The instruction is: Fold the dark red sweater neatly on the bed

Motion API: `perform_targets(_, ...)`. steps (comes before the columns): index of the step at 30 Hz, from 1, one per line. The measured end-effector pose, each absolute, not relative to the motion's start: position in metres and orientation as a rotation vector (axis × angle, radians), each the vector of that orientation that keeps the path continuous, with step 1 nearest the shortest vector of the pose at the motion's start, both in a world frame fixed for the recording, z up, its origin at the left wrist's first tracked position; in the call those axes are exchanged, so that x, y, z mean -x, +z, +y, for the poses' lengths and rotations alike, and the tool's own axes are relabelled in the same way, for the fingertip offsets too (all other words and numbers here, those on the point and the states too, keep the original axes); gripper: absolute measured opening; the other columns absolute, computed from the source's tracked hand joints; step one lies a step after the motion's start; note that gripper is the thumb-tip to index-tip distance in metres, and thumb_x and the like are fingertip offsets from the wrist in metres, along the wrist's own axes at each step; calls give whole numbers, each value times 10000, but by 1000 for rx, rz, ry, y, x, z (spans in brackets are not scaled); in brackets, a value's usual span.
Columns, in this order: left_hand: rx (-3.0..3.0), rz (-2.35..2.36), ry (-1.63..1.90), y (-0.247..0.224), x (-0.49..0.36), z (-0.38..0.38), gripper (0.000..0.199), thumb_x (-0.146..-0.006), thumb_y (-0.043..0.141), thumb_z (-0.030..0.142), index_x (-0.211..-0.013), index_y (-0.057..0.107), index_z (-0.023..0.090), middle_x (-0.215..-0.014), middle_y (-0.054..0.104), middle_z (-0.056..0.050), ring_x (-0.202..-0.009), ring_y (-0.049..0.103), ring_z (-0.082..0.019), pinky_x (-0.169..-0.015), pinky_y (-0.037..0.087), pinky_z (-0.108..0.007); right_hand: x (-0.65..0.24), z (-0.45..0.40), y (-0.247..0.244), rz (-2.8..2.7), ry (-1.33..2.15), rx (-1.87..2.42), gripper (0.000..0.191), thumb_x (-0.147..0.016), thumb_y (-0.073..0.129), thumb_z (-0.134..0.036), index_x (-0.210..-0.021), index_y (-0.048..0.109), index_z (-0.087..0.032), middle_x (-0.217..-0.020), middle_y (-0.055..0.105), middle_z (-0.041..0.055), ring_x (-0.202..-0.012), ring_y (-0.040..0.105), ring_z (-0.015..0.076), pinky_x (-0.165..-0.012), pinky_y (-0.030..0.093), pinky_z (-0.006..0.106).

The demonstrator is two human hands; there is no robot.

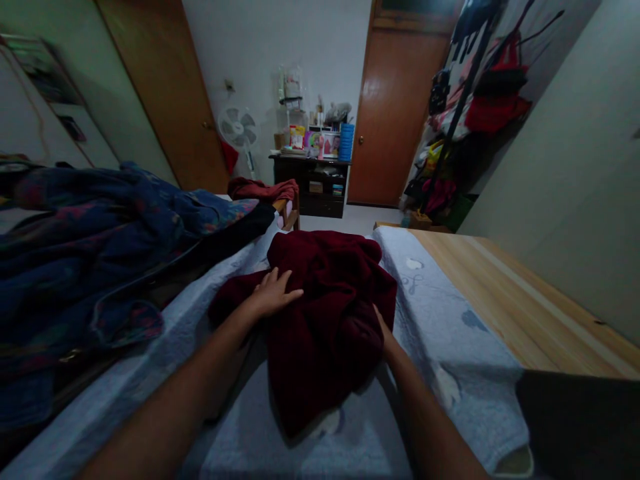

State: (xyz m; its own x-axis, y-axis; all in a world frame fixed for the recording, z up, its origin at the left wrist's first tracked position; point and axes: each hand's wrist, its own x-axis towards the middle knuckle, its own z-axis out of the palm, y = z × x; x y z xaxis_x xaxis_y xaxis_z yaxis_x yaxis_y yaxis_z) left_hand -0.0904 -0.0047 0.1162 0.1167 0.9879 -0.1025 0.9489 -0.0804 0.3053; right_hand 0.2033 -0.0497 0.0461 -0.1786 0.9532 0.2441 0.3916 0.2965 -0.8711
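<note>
A bed covering [430,300], pale blue-grey with white and darker printed motifs, spans the foreground and borders a bare, light wooden panel [540,293] on the right. Two brown doors, a left one [165,87] and a right one [395,113], stand in the background, each with a round knob. A heap of clothes [125,220], chiefly dark blue with a floral pattern, occupies the left side of the bed. Garments and bags [495,113], several of them red, hang at the upper right. A dark cabinet [285,180] stands against the far wall, between the doors, with a white fan [237,127] to its left. The maroon cloth [320,280], crumpled into loose folds, lies centrally on the bed covering, one corner directed toward the viewer. A reddish cloth [263,191] is draped at the far end of the bed. The left hand [273,295] rests on the left part of the maroon cloth, fingers spread, not clenched. The right hand [384,333] touches its right edge; the fingers are largely hidden by fabric, so whether they grasp it cannot be told. Smallest are a blue cylindrical container [346,141] and a yellow-and-red packet [297,137], both on top of the cabinet.
</note>
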Motion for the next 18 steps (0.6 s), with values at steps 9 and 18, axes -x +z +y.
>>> perform_targets(9,-2492,1541,478,94,9,-125,1133,-640,706,599,-1520,110,209,-1549,269,-159,-1420,211,-369,-1129,47,-610,-209,-75,62,-1975,762,1185,453,-722,623,-259,-1169,638,-190,-1265,602,116,-1203,520,281,-1069,359,472)
perform_targets(18,-2534,1796,609,60,9,-136,481,-763,495,35,-1206,573,203,-1235,626,-69,-1116,515,-266,-1010,339,-444,-222,-100,48,-1595,102,1700,426,-775,556,-286,-1169,599,-129,-1340,483,196,-1267,434,335,-1055,335,516)
